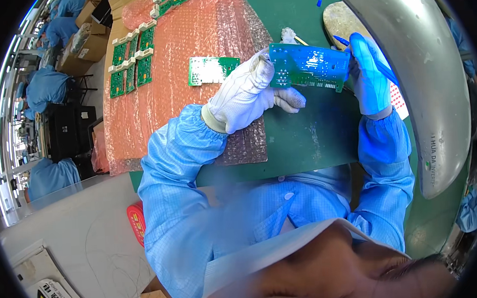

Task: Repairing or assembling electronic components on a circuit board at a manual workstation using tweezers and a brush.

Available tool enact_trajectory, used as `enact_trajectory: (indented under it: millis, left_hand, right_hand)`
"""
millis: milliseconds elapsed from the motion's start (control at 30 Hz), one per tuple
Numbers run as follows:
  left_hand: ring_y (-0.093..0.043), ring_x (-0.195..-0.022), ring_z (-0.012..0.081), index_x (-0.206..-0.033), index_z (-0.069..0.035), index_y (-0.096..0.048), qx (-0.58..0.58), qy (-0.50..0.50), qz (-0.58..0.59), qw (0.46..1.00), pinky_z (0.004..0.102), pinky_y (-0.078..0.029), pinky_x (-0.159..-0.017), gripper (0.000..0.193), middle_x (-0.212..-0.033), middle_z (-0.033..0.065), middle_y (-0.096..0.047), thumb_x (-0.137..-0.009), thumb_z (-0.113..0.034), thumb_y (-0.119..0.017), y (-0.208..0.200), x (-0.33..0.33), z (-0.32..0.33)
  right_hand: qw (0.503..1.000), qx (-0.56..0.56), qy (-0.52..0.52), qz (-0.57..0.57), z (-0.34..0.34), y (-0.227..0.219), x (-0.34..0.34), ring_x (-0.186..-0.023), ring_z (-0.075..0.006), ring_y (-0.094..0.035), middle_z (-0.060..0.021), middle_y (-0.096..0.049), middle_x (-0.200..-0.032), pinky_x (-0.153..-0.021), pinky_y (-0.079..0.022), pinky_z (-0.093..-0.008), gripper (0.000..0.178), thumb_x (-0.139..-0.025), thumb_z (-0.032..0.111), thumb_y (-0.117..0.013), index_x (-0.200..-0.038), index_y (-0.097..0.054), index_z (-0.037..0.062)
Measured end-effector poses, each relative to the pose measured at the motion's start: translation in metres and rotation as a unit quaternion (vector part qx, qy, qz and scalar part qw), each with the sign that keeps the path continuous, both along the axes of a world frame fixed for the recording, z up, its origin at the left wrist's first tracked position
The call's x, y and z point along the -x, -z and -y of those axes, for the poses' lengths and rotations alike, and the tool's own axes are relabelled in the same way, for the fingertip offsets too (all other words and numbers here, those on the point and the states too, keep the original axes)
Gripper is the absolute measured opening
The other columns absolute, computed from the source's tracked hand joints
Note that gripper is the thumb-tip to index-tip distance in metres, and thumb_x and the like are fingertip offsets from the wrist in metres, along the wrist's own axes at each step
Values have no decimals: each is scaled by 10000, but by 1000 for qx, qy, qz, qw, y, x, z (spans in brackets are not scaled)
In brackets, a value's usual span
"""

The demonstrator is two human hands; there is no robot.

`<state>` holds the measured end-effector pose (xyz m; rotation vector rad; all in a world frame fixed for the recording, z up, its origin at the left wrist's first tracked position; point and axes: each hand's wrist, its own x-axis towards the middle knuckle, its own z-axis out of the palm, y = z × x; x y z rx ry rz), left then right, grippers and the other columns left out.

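Held between both hands, a green circuit board point(308, 67) hangs just above the dark green table mat point(302, 135), tilted with its solder side up. From the head camera, the left hand point(246, 92), in a white fabric glove, pinches the board's left edge, thumb on top and fingers curled beneath. The right hand point(368, 74), in a smooth blue glove, closes on the right edge, and a thin blue tool point(343, 40) sticks out above its fingers; whether that hand grips the tool cannot be told.

Left of the board, a second small circuit board point(211, 70) lies flat on a sheet of pink bubble wrap point(189, 33) that covers much of the table. Farther left on the same sheet, several green boards in white frames point(131, 60) lie in rows. Brown cardboard boxes point(85, 46) stand beyond the sheet's edge. A curved, shiny metal hood point(423, 74) arches over the right side.
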<state>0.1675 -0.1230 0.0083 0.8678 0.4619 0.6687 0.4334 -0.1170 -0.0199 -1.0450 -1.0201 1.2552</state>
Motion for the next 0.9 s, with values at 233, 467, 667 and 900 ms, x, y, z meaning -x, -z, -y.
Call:
enact_trajectory:
  millis: [233,467,667,900]
  left_hand:
    - [-679,-923,272,-1402,-33,-377,-10,-3,0,1000,388,-568,-777,780,-1196,165,-608,-892,-595,-559,4,0,-5]
    - [-671,-931,261,-1406,-36,-405,6,-39,39,998,396,-565,-801,722,-1248,136,-604,-926,-562,-522,2,-2,-7]
    - [-669,-932,264,-1396,-36,-425,18,-54,42,997,398,-564,-800,698,-1249,130,-605,-934,-551,-518,6,-1,-6]
    - [-669,-932,278,-1395,-46,-429,17,-50,44,998,408,-567,-803,684,-1251,133,-604,-936,-544,-518,7,-2,-6]
  right_hand:
    - [1000,-5,25,-7,9,-10,10,-674,-133,-609,-56,-621,-791,-585,-470,-293,256,-982,301,-583,-965,-614,47]
    - [997,-35,-10,-62,9,-3,14,-707,-159,-606,-82,-649,-869,-598,-478,-307,257,-976,268,-583,-1073,-598,30]
    - [994,-109,-23,2,19,-21,22,-783,-173,-598,-96,-650,-929,-670,-487,-311,269,-961,187,-579,-1168,-567,16]
    - [997,-57,-7,53,26,-23,19,-984,-192,-592,-103,-600,-1119,-906,-467,-328,378,-901,161,-653,-1236,-541,27]
